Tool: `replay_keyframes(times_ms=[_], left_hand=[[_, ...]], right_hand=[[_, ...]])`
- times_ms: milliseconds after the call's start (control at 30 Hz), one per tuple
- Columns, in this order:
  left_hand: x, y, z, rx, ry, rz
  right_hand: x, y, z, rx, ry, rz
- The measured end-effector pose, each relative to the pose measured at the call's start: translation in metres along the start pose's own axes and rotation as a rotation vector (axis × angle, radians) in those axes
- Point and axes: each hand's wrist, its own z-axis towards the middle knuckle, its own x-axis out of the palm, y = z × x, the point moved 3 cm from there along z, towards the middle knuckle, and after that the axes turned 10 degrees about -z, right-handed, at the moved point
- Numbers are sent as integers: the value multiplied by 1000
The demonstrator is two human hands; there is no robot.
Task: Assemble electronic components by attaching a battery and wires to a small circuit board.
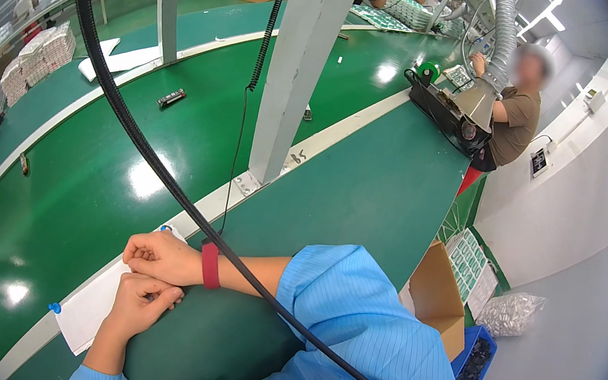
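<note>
My right hand (165, 258) wears a red wristband (210, 265) and has its fingers curled loosely inward. Just below it, touching or nearly so, is my left hand (136, 303), closed with the thumb over the bent fingers. Nothing shows in either hand, though the palms face away. Under and beside them a white sheet (86, 313) lies along the edge of the green worktable (351, 189). Blue knobs or pins (54, 307) stand at its ends. A thin coiled cord (268, 29) hangs down and runs to near the wristband.
A thick black cable (156, 161) crosses the view in front of me. Beyond the table edge, a glossy green belt (104, 201) carries a small device (171, 98). A grey post (297, 72) rises ahead. A co-worker (521, 112) stands by a duct. Cardboard boxes (438, 294) sit at right.
</note>
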Motion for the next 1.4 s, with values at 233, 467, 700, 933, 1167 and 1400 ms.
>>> replay_keyframes(times_ms=[233,467,700,933,1167,1400], left_hand=[[2,7,0,-52,-44,9],[-1,1,4,64,-51,51],[0,-1,3,167,-93,1],[0,2,2,157,-71,43],[-1,1,1,150,-67,32],[-1,0,2,132,-49,60]], right_hand=[[-1,1,3,-15,-26,-32],[-1,-2,4,21,17,63],[0,-1,4,-1,22,35],[0,-1,2,-23,-14,38],[0,3,2,4,4,3],[1,-3,3,-58,-28,-5]])
